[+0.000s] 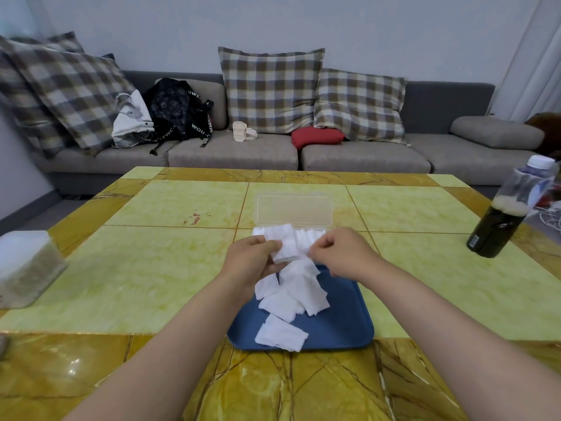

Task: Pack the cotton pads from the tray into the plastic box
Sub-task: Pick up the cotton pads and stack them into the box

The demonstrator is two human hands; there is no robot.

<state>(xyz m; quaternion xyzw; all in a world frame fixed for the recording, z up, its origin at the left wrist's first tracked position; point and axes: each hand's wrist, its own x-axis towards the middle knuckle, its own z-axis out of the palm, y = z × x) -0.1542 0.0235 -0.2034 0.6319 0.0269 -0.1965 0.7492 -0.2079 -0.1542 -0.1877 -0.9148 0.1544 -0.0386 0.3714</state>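
Close to the near edge of the tabletop (145, 268) sits a blue tray (343, 323), with loose cotton pads (291, 296) heaped across its left half and far end. Above the tray's far end both hands meet around a small stack (287, 249) of pads. The left hand (249, 259) has its grip curled round the stack's left side, thumb on top. The right hand (343, 253) has its fingertips pressed together, pinching the stack's right edge. The stack thus sits between the two grips, raised off the tray. Just beyond lies the plastic box (257, 231), already lined with upright pads, its clear lid (303, 205) thrown back. A dark bottle (504, 220) stands near the right edge and a white container (24, 265) at the left edge
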